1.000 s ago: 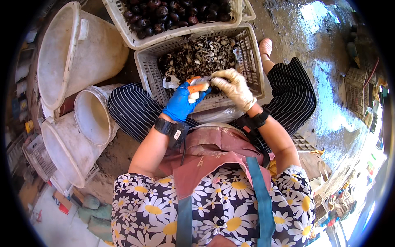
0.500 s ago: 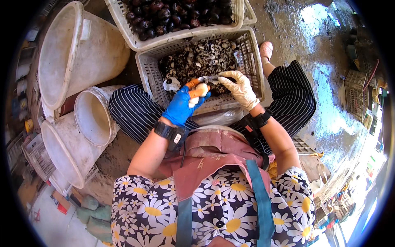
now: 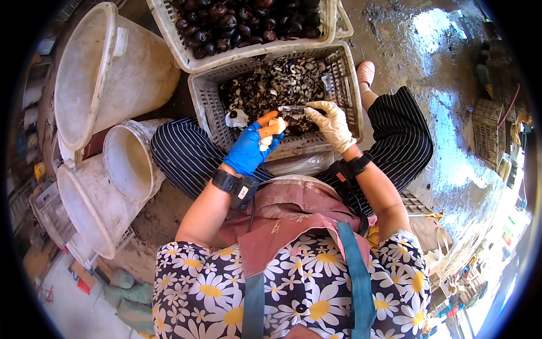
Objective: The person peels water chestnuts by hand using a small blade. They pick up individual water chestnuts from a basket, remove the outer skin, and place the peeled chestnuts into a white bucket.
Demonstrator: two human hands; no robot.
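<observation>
My left hand (image 3: 250, 148), in a blue glove with orange finger covers, is closed around pale peeled water chestnuts (image 3: 272, 130). My right hand (image 3: 332, 125), in a whitish glove, grips a peeler (image 3: 291, 108) whose metal end points left, just above and apart from the left fingertips. Both hands are over the near part of a white slatted crate (image 3: 197, 93) that holds dark and pale peelings (image 3: 276, 79). A scrap of white material with a dark spot (image 3: 236, 118) lies on the peelings at the left.
Beyond it, another crate (image 3: 179, 53) is full of dark unpeeled water chestnuts (image 3: 243, 25). A large whitish bucket (image 3: 141, 62) lies tipped at the left, with smaller buckets (image 3: 131, 161) (image 3: 84, 209) nearer me. Wet muddy floor (image 3: 395, 56) stretches to the right, and brown crates (image 3: 488, 127) stand farther right.
The peeler has drawn slightly up and right, away from the left fingers, and turned in my right hand. My left hand keeps its hold on the water chestnuts.
</observation>
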